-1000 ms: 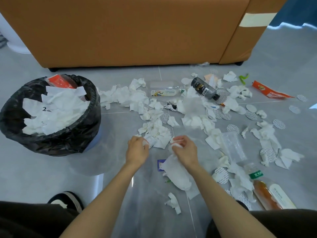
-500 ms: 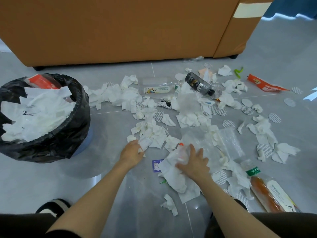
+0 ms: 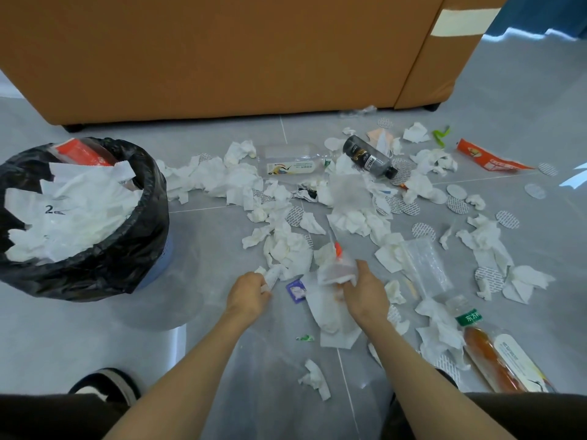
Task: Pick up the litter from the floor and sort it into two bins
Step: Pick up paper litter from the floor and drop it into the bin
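White tissues and paper scraps (image 3: pixel 287 249) lie scattered over the grey floor. My left hand (image 3: pixel 249 295) grips a small crumpled tissue (image 3: pixel 273 275). My right hand (image 3: pixel 365 292) holds a bunched clear plastic wrapper with an orange tip (image 3: pixel 337 268) above a large white tissue (image 3: pixel 330 312). At the left stands a bin with a black liner (image 3: pixel 133 249), filled with white paper. Only one bin is in view.
An orange sofa (image 3: pixel 222 52) blocks the far side. A clear bottle (image 3: pixel 293 163), a dark bottle (image 3: pixel 368 158), an orange-drink bottle (image 3: pixel 495 350), a red wrapper (image 3: pixel 489 158), a clear bag (image 3: pixel 427 265) and several round foil seals lie among the tissues. My shoe (image 3: pixel 104 384) is at lower left.
My right hand went from pressing flat on the tissue pile to lifting a clear plastic wrapper with an orange tip. My left hand stayed low, still holding its small tissue.
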The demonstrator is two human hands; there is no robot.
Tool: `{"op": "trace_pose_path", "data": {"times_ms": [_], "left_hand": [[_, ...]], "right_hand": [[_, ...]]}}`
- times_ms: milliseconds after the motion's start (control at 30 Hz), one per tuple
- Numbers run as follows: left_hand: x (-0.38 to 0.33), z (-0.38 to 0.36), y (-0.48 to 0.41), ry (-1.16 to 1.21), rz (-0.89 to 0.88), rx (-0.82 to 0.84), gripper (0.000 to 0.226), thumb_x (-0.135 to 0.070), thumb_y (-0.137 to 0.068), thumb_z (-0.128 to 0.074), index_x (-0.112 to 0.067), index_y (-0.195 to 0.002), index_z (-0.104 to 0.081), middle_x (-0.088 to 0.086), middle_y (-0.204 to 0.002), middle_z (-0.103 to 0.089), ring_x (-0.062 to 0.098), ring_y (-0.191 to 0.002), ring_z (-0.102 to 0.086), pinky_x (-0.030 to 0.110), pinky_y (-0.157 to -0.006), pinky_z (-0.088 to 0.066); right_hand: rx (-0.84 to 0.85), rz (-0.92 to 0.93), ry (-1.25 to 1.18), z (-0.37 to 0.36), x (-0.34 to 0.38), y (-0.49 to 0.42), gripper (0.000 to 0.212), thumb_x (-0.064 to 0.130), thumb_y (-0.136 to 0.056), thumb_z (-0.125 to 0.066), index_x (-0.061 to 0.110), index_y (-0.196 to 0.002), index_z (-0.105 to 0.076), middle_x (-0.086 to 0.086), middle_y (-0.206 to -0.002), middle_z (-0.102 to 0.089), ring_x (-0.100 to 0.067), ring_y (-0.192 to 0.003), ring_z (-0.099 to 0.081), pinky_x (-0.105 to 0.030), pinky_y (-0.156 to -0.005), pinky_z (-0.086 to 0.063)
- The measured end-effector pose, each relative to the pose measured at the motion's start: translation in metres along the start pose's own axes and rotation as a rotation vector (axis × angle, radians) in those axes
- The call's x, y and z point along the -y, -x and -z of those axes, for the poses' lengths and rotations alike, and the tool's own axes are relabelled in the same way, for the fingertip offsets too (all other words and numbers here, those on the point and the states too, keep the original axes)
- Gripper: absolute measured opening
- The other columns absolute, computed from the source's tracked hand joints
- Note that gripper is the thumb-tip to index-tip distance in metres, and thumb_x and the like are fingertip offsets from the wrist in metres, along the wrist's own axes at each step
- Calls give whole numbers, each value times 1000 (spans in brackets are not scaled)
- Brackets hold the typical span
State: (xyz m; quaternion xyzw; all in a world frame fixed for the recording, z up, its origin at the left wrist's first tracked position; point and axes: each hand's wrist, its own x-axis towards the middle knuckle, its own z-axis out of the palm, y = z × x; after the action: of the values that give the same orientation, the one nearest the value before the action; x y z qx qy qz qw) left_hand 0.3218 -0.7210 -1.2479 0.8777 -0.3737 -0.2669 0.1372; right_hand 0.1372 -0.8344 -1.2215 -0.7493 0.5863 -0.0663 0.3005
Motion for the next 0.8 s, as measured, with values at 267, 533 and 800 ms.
{"op": "trace_pose_path", "data": {"times_ms": [267, 533, 800], "left_hand": [[-28, 59, 12, 355, 1, -231, 11, -17, -84, -64, -12, -78, -57, -2, -75, -56, 13, -72, -50, 8, -46, -29], [-22, 147, 32, 507, -44, -482, 11, -20, -85, -64, -10, -83, -60, -6, -74, -58, 6, -67, -51, 16, -55, -37], [20, 228, 60, 595, -27, -707, 11, -17, -82, -63, -6, -81, -63, -9, -80, -63, 5, -77, -55, 13, -63, -37]], "right_hand": [[-185, 60, -267, 44, 53, -6, 30, 20, -97, -44, 9, -126, -46, -14, -104, -63, -34, -97, -58, -34, -69, -39], [-247, 262, -506, 76, 146, 7, 13, 11, -92, -46, 8, -96, -58, 5, -75, -54, -24, -77, -52, -33, -59, -38], [106, 427, -824, 74, 257, 33, 12, 16, -92, -56, 8, -99, -62, -15, -103, -65, -26, -92, -61, -40, -81, -50]]}}
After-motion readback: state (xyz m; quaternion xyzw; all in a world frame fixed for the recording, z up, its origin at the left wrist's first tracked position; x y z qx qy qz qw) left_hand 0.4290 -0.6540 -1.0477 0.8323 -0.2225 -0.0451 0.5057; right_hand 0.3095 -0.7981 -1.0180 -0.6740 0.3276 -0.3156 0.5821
